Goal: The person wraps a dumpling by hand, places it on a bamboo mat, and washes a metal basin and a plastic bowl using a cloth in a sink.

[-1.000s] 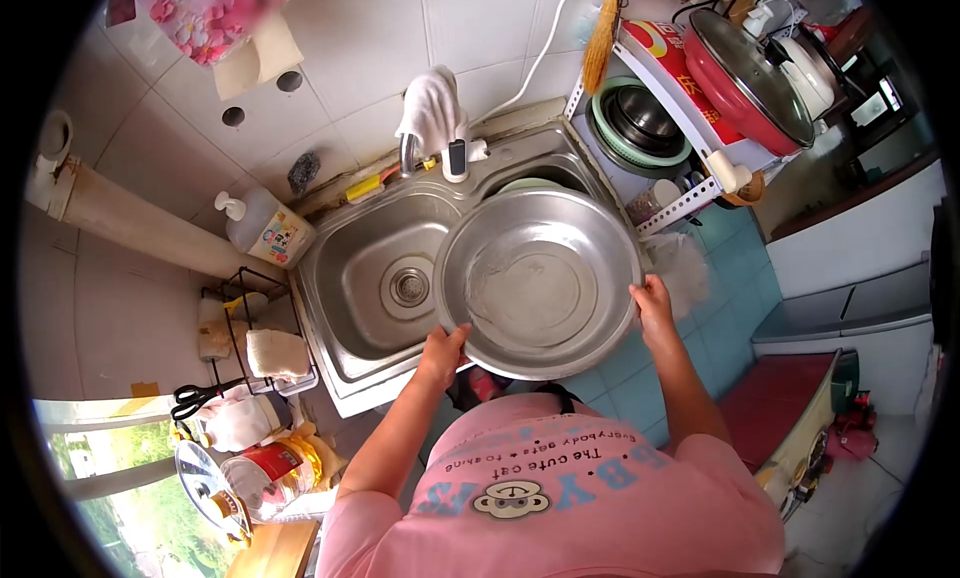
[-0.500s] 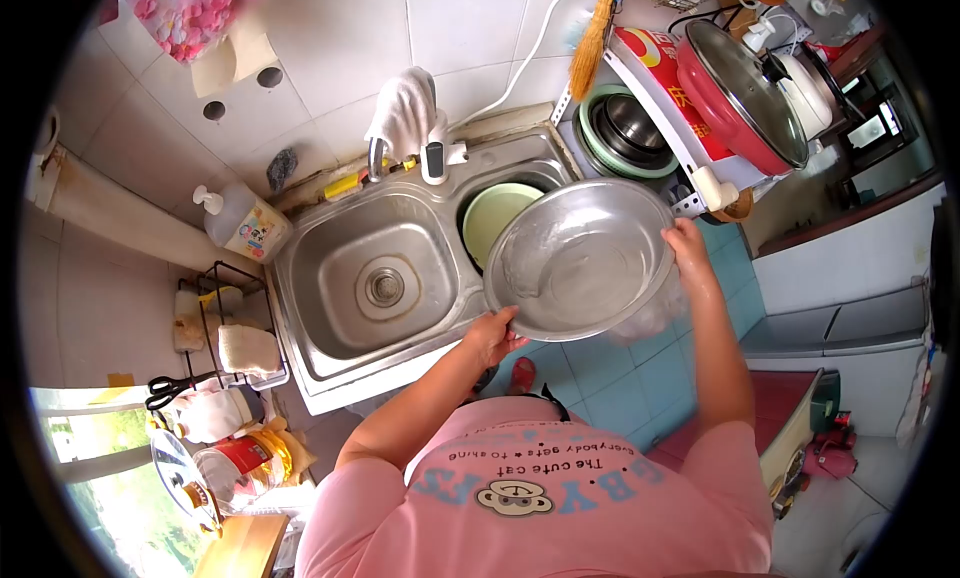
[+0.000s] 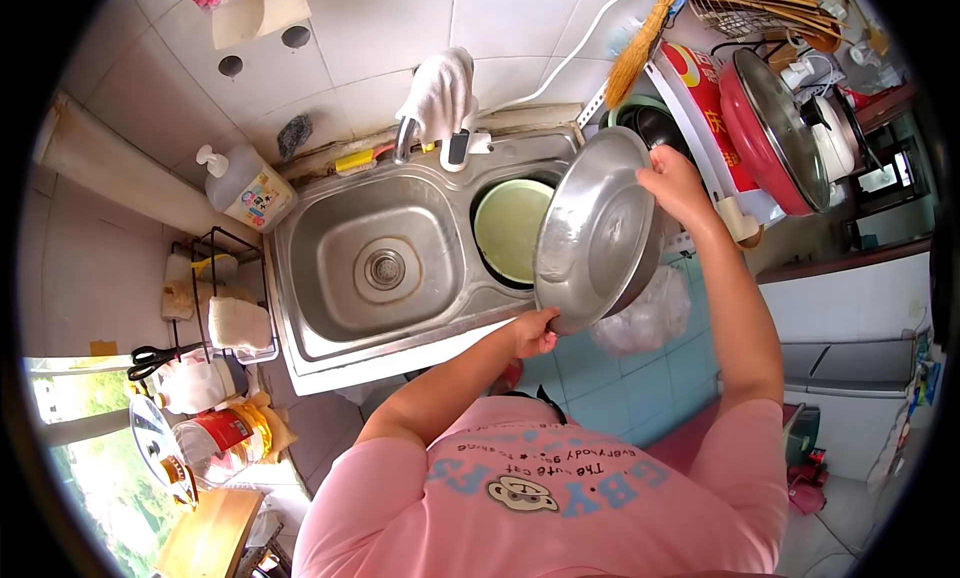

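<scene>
A large steel basin (image 3: 592,228) is tilted steeply, its right side up, over the right end of the sink. My left hand (image 3: 534,333) grips its lower left rim, fingers closed. Higher up on the right, my right hand (image 3: 676,183) is closed on the upper right rim. Beside the basin, a light green bowl (image 3: 512,230) sits in the small right sink bowl. The large left sink bowl (image 3: 345,308) has a drain in its middle. A white cloth (image 3: 440,93) hangs over the faucet.
A shelf at the right holds a red lidded pan (image 3: 765,138) and a red box (image 3: 705,98), with bowls below. A whisk broom (image 3: 640,58) hangs beside it. A soap bottle (image 3: 250,190) and wire rack (image 3: 230,278) stand left. A plastic bag (image 3: 645,313) hangs under the basin.
Both hands have carried the basin to the right and tipped it from nearly level to steeply tilted, right hand raised. The green bowl has come fully into view.
</scene>
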Demonstrator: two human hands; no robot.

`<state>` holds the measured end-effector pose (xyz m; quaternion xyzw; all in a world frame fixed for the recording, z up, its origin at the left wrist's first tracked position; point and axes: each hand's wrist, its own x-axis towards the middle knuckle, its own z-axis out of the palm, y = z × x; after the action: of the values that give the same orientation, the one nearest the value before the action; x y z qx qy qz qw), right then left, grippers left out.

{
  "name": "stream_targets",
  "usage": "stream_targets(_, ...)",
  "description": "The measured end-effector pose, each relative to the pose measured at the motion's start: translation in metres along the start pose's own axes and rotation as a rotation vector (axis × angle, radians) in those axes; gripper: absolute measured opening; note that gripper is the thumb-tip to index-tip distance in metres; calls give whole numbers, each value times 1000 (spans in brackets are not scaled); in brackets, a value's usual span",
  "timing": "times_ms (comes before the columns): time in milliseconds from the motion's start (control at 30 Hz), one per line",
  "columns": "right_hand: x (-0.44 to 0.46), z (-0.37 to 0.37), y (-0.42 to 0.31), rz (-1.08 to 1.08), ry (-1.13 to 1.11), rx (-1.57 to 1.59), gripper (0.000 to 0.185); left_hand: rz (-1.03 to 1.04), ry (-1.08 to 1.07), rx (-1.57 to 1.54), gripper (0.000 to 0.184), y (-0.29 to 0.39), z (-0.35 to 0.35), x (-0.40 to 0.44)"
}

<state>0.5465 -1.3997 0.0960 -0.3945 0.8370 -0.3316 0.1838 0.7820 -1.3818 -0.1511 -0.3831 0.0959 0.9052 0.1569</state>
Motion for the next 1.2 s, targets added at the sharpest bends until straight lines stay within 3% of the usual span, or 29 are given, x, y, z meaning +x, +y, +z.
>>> stream_targets(100, -6, 12, -62, -199, -34, -233, 24, 20, -90, 9, 22, -1, 5, 4)
stream_targets(267, -3, 33, -118, -251, -115, -372, 26, -13, -416, -48, 24, 1, 12, 7)
stream_targets(367, 0, 42, -134, -272, -148, -503, 29, -49, -481, -58, 23, -2, 10, 20)
stream_targets(700, 4, 51, -136, -368, -81, -480, 26, -101, -512, -14, 22, 3, 16, 4)
stream_targets(1200, -6, 51, -152, -262, -129, -542, 32, -89, -529, 38, 20, 2, 12, 2)
